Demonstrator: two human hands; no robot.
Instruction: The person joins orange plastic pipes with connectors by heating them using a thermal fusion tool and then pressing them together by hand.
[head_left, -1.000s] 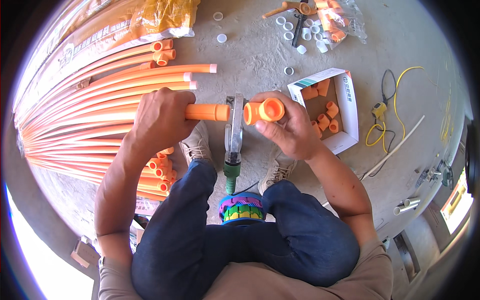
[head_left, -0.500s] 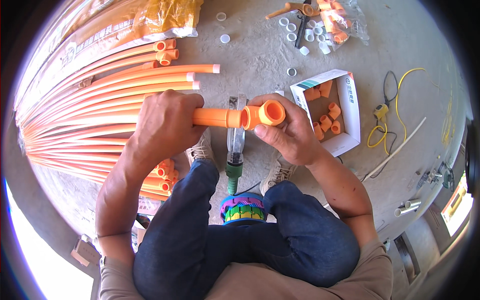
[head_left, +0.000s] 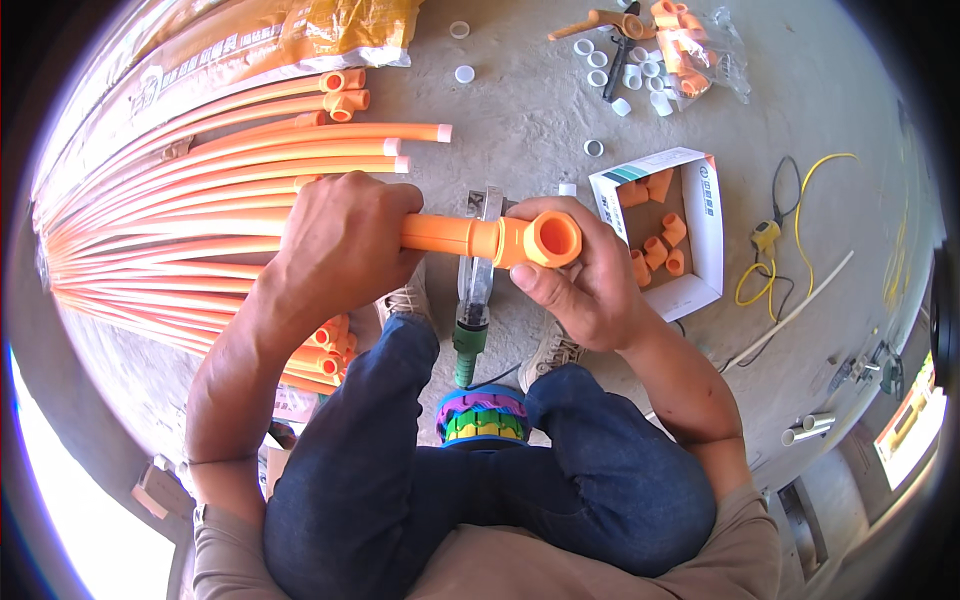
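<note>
My left hand (head_left: pixel 345 235) is closed round an orange plastic pipe (head_left: pixel 430 234) held level, its end pointing right. In my right hand (head_left: pixel 590 280) is an orange elbow fitting (head_left: pixel 518 243), gripped between thumb and fingers with one round opening facing up. The elbow's other end meets the pipe's end in line, with no gap visible. Beneath this joint, between my feet, stands a green-handled pipe welder (head_left: pixel 470 340); the pipe and fitting hide part of its metal body.
Many orange pipes (head_left: pixel 200 235) lie to the left beside plastic wrapping (head_left: pixel 330 30). A white box (head_left: pixel 710 230) of orange elbows sits at right. White caps (head_left: pixel 597 78) and a bag of fittings (head_left: pixel 690 60) lie at the back. A yellow cable (head_left: pixel 805 210) curls at far right.
The elbow and the pipe end have come together, closing the gap seen between them. Both hands appear slightly further right, and the whole view has shifted a little.
</note>
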